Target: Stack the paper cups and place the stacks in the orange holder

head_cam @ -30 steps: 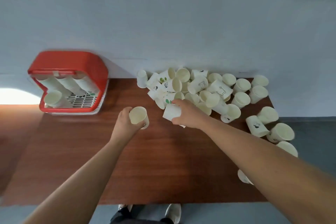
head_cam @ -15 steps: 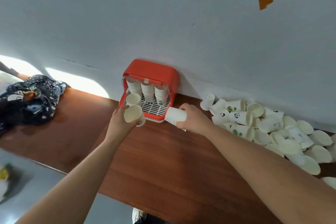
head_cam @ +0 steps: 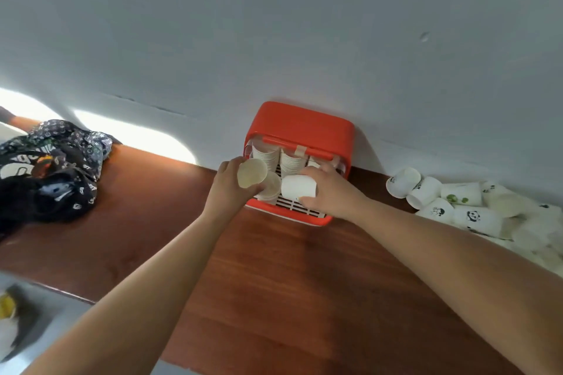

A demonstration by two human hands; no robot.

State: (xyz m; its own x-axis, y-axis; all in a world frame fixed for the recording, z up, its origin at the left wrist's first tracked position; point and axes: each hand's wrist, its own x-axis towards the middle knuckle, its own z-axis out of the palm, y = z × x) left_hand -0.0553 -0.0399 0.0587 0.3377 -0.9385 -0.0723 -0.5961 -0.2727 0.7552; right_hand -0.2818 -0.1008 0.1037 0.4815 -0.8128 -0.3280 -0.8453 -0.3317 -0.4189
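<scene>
The orange holder [head_cam: 300, 126] stands against the wall on the brown table, its lid raised. Inside it are stacks of white paper cups [head_cam: 291, 160] and a short stack [head_cam: 272, 189] at its front left. My left hand [head_cam: 227, 187] holds one paper cup [head_cam: 251, 173] with its mouth facing me, just over that short stack. My right hand [head_cam: 330, 192] grips another white cup [head_cam: 298, 187] lying on its side over the holder's white grille. A pile of loose cups [head_cam: 466, 202], some printed with pandas, lies at the right.
A dark patterned cloth bag [head_cam: 48, 173] lies on the table's left end. The brown table [head_cam: 274, 277] runs along a pale wall. Grey floor and a yellow object [head_cam: 6, 306] show at lower left.
Both hands have carried their cups from the loose pile leftward to the orange holder and now sit over its front. The view has swung left with them.
</scene>
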